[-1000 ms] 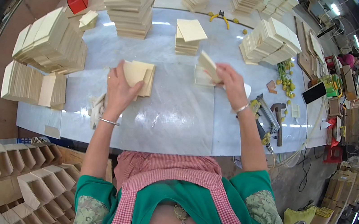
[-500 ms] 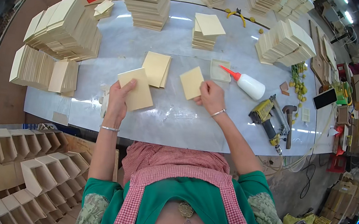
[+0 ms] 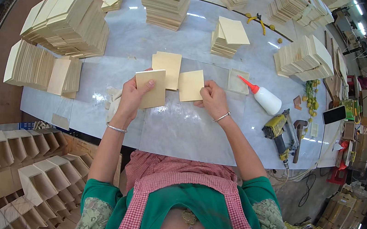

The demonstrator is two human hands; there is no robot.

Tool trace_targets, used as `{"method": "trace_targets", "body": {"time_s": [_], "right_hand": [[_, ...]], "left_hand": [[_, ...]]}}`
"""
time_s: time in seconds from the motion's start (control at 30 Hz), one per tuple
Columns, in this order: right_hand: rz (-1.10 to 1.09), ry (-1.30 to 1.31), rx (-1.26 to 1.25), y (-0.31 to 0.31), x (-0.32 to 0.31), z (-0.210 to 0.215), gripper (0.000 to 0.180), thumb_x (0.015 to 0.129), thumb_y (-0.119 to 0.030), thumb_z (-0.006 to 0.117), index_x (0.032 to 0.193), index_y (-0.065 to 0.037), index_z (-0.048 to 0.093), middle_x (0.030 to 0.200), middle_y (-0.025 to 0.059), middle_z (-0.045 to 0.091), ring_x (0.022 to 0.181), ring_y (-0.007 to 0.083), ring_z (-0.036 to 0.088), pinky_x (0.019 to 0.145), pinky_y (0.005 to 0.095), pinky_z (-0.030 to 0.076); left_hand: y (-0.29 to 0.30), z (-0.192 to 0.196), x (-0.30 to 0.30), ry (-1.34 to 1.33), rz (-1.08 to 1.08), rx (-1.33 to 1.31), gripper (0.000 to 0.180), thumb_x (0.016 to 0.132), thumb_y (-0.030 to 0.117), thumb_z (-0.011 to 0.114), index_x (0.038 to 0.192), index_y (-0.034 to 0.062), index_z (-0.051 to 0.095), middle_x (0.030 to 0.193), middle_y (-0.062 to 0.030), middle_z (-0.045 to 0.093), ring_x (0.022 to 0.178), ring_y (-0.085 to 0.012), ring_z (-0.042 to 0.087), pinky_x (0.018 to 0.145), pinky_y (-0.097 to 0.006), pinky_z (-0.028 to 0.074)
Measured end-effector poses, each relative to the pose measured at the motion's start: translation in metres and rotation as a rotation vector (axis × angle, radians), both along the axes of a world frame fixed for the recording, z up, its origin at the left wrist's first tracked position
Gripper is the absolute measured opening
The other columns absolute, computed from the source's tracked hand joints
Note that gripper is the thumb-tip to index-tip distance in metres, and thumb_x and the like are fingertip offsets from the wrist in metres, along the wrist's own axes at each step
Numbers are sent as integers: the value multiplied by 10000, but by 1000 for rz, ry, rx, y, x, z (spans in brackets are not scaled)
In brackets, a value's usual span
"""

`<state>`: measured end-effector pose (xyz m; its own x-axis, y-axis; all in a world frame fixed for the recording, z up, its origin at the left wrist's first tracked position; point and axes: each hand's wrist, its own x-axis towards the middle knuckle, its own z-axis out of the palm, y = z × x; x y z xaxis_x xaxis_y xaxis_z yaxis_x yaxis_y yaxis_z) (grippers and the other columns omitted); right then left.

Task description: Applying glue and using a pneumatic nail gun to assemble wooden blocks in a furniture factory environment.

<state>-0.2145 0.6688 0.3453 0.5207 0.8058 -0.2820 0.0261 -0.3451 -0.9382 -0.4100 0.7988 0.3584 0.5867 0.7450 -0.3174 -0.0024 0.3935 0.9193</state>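
Observation:
My left hand (image 3: 134,96) is closed on a pale wooden panel (image 3: 153,89), thumb on its face, above the table's near part. Between finger and thumb, my right hand (image 3: 213,100) grips a smaller, squarish wooden panel (image 3: 191,86) by its right edge. Just behind both lies a short pile of wooden panels (image 3: 167,61) on the table, partly covered by the held panel. A white squeeze bottle with a red nozzle (image 3: 266,101) lies to the right of my right hand, its tip over a small clear tray (image 3: 237,85).
Tall stacks of panels (image 3: 65,25) stand at left and back. A yellow nail gun (image 3: 278,134) and a hammer (image 3: 298,139) lie at right, near a phone (image 3: 334,115). Pliers (image 3: 257,22) are at the back. Open wooden boxes (image 3: 50,175) fill the lower left.
My two hands have come closer together, bringing both panels nearer each other. The left panel is turned more upright. The whole view has shifted slightly.

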Motion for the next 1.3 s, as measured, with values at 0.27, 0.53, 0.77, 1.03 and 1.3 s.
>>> {"method": "trace_targets", "body": {"time_s": [0.27,0.53,0.77,1.03,1.3], "right_hand": [[-12,8,-23,-33,8,3,155,825,-96,484,866,54,498,673,80,597,572,138,629,473,259,495],[-30,127,-37,-91,33,7,160,823,-148,613,845,7,583,705,16,596,602,80,545,527,216,455],[-388,268,267,-102,55,47,171,820,-171,626,820,-1,630,794,17,611,769,83,559,751,235,437],[-145,243,313,-53,32,62,196,820,-193,634,787,0,638,750,-10,595,719,65,514,692,217,404],[-49,261,254,-39,28,55,199,804,-193,655,749,-2,636,719,-11,590,697,64,509,673,214,407]], "left_hand": [[-16,4,-8,46,151,172,325,846,145,629,1133,10,557,991,-40,602,890,-93,557,780,-243,460],[-68,9,20,-107,-125,282,174,829,84,637,971,-13,615,946,-30,599,856,-85,531,762,-218,423],[-84,-14,53,-78,-278,466,153,805,91,660,928,3,631,901,-22,597,826,-90,531,734,-223,424],[-87,-17,60,-95,-281,423,165,805,95,663,938,4,629,867,-14,594,801,-85,528,725,-228,424],[-88,-16,59,-70,-270,352,261,814,100,653,1055,13,606,983,-45,636,883,-84,554,784,-238,438]]}}
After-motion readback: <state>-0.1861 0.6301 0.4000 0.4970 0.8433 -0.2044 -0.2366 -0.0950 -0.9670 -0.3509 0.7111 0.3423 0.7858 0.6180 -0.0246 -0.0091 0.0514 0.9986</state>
